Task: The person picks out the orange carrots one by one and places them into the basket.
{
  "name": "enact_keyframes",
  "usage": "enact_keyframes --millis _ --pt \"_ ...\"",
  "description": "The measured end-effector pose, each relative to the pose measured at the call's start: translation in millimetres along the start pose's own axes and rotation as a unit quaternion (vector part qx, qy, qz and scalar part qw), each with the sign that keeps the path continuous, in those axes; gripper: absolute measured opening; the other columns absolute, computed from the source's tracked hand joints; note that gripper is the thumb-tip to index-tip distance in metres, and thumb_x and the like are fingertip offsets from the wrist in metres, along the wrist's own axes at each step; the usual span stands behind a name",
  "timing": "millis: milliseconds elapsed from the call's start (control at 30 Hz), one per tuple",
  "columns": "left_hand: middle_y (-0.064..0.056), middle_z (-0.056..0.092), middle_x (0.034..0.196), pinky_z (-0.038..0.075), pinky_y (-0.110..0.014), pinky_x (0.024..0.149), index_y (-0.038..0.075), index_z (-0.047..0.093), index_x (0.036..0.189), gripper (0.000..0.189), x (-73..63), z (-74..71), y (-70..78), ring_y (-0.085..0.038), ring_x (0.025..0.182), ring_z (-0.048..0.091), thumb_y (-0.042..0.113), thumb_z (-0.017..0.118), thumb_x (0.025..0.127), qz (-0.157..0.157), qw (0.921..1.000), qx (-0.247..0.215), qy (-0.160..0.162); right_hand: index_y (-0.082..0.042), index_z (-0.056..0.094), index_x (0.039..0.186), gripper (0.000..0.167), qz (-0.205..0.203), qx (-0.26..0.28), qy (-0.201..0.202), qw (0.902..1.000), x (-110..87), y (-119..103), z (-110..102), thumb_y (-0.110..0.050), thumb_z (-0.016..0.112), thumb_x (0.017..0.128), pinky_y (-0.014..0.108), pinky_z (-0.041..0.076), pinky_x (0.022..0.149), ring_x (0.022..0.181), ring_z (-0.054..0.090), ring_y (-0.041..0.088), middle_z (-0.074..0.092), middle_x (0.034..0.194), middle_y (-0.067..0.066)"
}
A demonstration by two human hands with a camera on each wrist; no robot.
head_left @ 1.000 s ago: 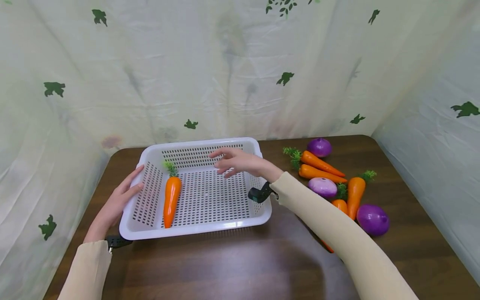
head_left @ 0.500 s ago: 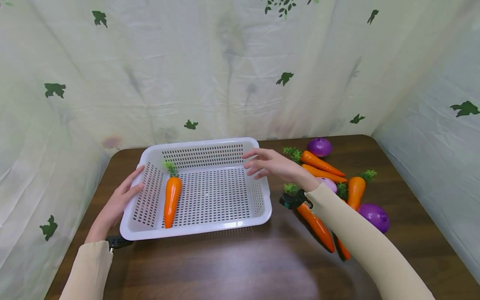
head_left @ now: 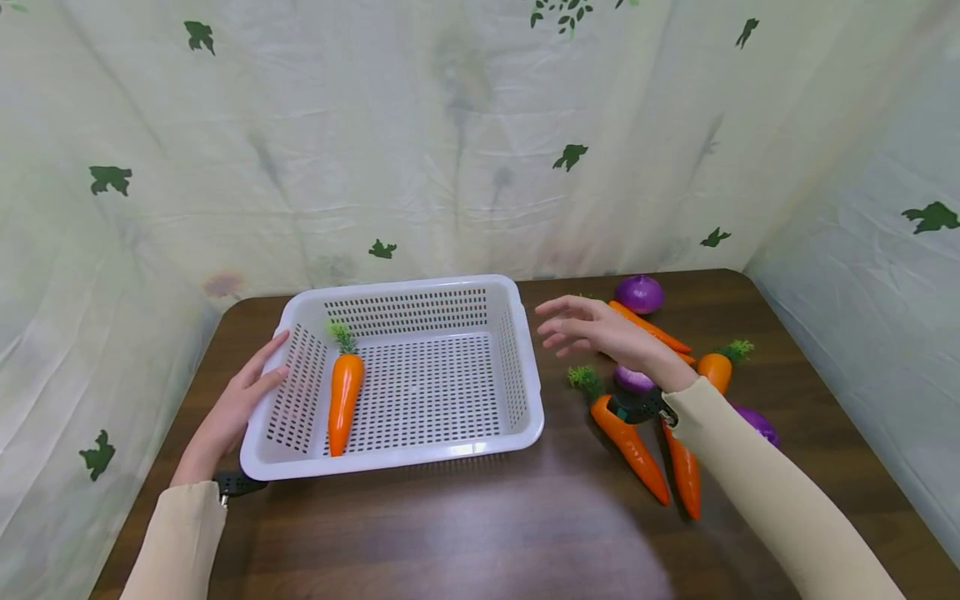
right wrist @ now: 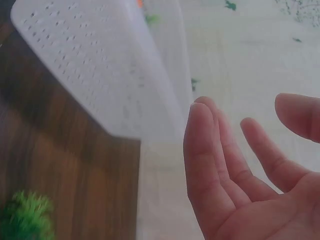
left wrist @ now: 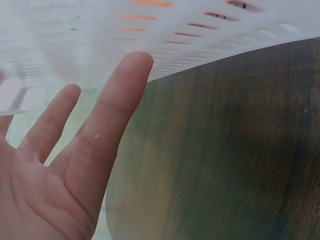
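Note:
A white perforated plastic basket [head_left: 405, 461] stands on the left of the table with one orange carrot [head_left: 345, 404] lying inside. My left hand [head_left: 232, 404] rests at its left wall, fingers extended; the left wrist view shows the fingers [left wrist: 125, 95] up against the basket's holed side. My right hand [head_left: 611, 333] is in the air right of the basket, holding nothing, fingers loosely bent and apart. Beneath and around it lie several carrots [head_left: 630, 450] with leafy tops. Purple onions lie among them: one [head_left: 640, 294] at the back, a paler one [head_left: 632, 380] partly under my hand.
The brown wooden table [head_left: 450, 533] ends at a pale curtain [head_left: 450, 167] behind and at the sides. My right forearm covers part of the vegetable pile, including most of another purple onion [head_left: 759, 423].
My right hand has drawn back rightward from over the basket, past its right rim, to above the vegetables. The left hand, basket and carrot inside have stayed put.

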State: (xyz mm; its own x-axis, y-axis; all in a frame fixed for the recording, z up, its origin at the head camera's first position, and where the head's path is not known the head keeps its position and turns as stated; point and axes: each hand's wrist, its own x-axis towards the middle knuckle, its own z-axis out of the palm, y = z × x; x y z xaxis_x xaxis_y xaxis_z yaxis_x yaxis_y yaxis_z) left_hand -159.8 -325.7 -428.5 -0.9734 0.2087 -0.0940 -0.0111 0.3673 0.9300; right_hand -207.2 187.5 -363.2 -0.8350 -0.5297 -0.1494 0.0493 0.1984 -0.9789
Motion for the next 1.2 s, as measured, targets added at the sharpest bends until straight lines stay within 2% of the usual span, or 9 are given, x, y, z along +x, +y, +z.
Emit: enact_keyframes --millis 200,467,600,767,967,1067,1200 --pt "-0.028 0.025 0.143 0.057 -0.045 0.065 0.040 0.012 0.153 0.058 0.5 -0.4 -0.9 -0.009 0.088 0.064 0.033 0.041 0.103 -0.001 1.0000 -0.002 0.001 -0.004 0.048 0.134 0.039 0.012 -0.003 0.010 0.9999 -18.2 8.7 -18.5 -0.018 0.054 0.098 0.055 0.045 0.093 0.103 0.061 0.033 0.058 0.119 0.019" --pt "-0.026 0.026 0.145 0.056 -0.046 0.066 0.041 0.011 0.153 0.060 -0.6 0.4 -1.1 -0.010 0.090 0.064 0.034 0.042 0.102 -0.003 0.9999 0.006 0.008 -0.001 0.045 0.134 0.040 0.025 -0.016 0.024 0.9993 -38.6 17.9 -36.3 -0.018 0.054 0.099 0.040 0.052 0.086 0.106 0.059 0.035 0.057 0.119 0.019" --pt "-0.026 0.026 0.144 0.056 -0.045 0.066 0.040 0.011 0.153 0.060 -0.9 0.6 -1.4 -0.011 0.089 0.065 0.034 0.043 0.102 -0.004 0.9999 0.006 0.009 0.000 0.045 0.135 0.041 0.030 -0.025 0.021 0.9990 -47.3 24.1 -42.6 -0.018 0.053 0.099 0.039 0.052 0.087 0.107 0.058 0.037 0.057 0.120 0.021" --pt "-0.027 0.025 0.145 0.057 -0.045 0.066 0.040 0.011 0.153 0.060 -0.1 0.3 -2.0 -0.010 0.089 0.064 0.034 0.042 0.102 -0.004 0.9999 0.005 0.008 0.002 0.043 0.136 0.042 0.033 -0.036 0.004 0.9988 -59.7 34.8 -47.7 -0.017 0.052 0.099 0.037 0.052 0.088 0.106 0.060 0.033 0.056 0.121 0.021" --pt "-0.027 0.024 0.145 0.057 -0.045 0.066 0.039 0.012 0.153 0.059 1.2 -0.7 -3.1 -0.009 0.089 0.064 0.032 0.042 0.103 -0.003 1.0000 -0.004 0.004 0.006 0.041 0.136 0.041 0.015 -0.024 -0.028 0.9992 -74.1 48.0 -51.6 -0.013 0.048 0.101 0.037 0.051 0.088 0.105 0.061 0.028 0.057 0.118 0.019" --pt "-0.027 0.024 0.146 0.057 -0.045 0.065 0.038 0.012 0.153 0.059 1.9 -1.0 -3.0 -0.008 0.089 0.064 0.032 0.042 0.103 -0.002 1.0000 -0.007 0.002 0.002 0.044 0.134 0.036 0.014 -0.025 -0.043 0.9986 -80.4 54.6 -52.9 -0.012 0.046 0.101 0.038 0.051 0.089 0.107 0.059 0.031 0.056 0.119 0.018" --pt "-0.027 0.023 0.146 0.057 -0.045 0.066 0.038 0.013 0.153 0.059 1.7 -0.4 -3.1 -0.008 0.090 0.063 0.032 0.042 0.103 0.000 0.9999 -0.010 0.001 0.001 0.045 0.135 0.036 0.024 -0.031 -0.057 0.9976 -88.4 62.4 -51.7 -0.012 0.047 0.101 0.040 0.051 0.089 0.110 0.054 0.035 0.051 0.124 0.026"
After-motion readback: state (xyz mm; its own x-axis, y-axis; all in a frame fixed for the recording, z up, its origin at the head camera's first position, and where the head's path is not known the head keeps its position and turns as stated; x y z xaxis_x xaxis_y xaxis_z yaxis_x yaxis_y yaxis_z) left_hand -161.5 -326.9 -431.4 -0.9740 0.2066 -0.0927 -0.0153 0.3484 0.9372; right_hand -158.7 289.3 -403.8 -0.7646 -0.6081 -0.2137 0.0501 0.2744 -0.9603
